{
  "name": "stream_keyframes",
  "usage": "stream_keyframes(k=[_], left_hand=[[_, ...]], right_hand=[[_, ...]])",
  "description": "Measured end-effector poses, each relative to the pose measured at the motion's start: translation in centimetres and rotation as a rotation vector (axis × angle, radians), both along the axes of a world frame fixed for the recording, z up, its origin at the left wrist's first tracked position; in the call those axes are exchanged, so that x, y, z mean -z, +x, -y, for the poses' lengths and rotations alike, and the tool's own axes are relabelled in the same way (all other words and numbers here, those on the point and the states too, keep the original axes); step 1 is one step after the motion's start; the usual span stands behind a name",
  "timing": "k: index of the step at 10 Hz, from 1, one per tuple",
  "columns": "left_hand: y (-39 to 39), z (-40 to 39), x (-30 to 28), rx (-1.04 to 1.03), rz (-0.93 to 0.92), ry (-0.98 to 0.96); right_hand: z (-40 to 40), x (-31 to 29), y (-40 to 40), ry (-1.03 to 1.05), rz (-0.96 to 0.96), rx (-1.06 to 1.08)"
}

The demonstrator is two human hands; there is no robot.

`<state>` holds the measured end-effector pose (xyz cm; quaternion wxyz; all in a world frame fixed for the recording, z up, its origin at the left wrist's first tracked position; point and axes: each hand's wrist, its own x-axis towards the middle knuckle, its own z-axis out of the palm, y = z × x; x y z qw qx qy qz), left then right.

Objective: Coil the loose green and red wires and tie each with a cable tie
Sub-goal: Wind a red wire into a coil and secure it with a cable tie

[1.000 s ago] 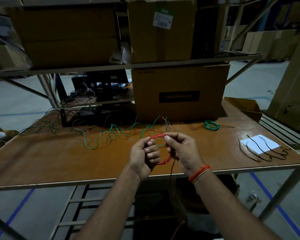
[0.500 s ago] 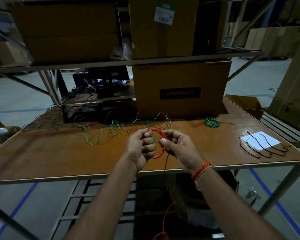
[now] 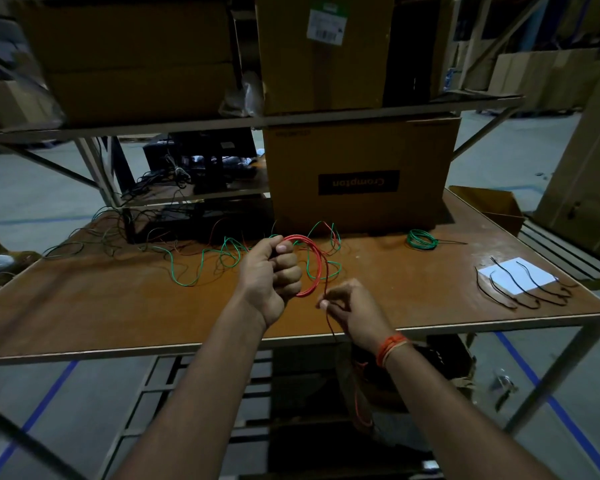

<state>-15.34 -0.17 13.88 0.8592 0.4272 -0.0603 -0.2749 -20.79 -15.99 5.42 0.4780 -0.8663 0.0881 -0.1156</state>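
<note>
- Bench [image 3: 84, 306], brown, carries everything named here.
- Box [image 3: 361, 174] stands at the bench's far edge.
- Left hand [image 3: 274, 271] grips the red coil [image 3: 314, 268] above the bench middle.
- Right hand [image 3: 354, 310], just beside the coil, pinches its trailing red wire [image 3: 327, 289].
- Loose wires [image 3: 201, 265] sprawl left of the coil.
- Green coil [image 3: 421, 240] lies right of the box.
- Cable ties [image 3: 520, 289] lie at the bench's right end.

Red wire coil [image 3: 313, 261], green coil [image 3: 421, 240], green-and-red loose wires [image 3: 222, 258] — brown tabletop [image 3: 118, 306], white paper [image 3: 518, 276], orange wristband [image 3: 390, 346].

Brown table [image 3: 84, 306], wires [image 3: 201, 261], box [image 3: 361, 174], paper [image 3: 518, 278]
</note>
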Motion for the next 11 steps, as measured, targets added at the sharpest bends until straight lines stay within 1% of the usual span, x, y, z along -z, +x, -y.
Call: stream_keyframes(k=[1, 2, 3, 4, 5, 6, 7, 8, 9, 10, 11], left_hand=[[-0.3, -0.1, -0.1, 0.014, 0.043, 0.039], [-0.4, -0.4, -0.1, 0.034, 0.052, 0.047], [-0.7, -0.9, 0.1, 0.060, 0.093, 0.099], [-1.4, -0.5, 0.3, 0.107, 0.096, 0.112], [-1.5, 0.0, -0.1, 0.141, 0.111, 0.104], [-1.4, -0.3, -0.1, 0.176, 0.196, 0.237], [-1.7, -0.7, 0.7, 0.209, 0.184, 0.294], [-1.9, -0.6, 0.8, 0.219, 0.149, 0.227], [-1.8, -0.5, -0.1, 0.221, 0.175, 0.208], [-1.7, -0.4, -0.3, 0.231, 0.214, 0.268], [-1.8, -0.3, 0.3, 0.242, 0.186, 0.269]], right_hand=[[-1.0, 1.3, -0.2, -0.030, -0.281, -0.120], [-1.4, -2.0, -3.4, -0.028, -0.561, -0.302], [-0.2, -3.3, -4.8, -0.265, -0.693, -0.220], [2.2, -0.7, -0.5, -0.532, -0.732, -0.038], [-0.4, 5.7, 1.6, -0.374, -0.603, -0.166], [0.8, 11.2, 0.1, -0.270, -0.723, -0.292], [3.2, 9.6, -0.1, -0.329, -0.755, 0.024], [1.8, 4.6, 1.7, -0.296, -0.627, 0.110], [-0.4, 3.0, -0.5, -0.536, -0.637, -0.262], [0.1, 1.5, -2.0, -0.621, -0.662, -0.451], [2.9, 2.5, -1.1, -0.641, -0.677, -0.252]])
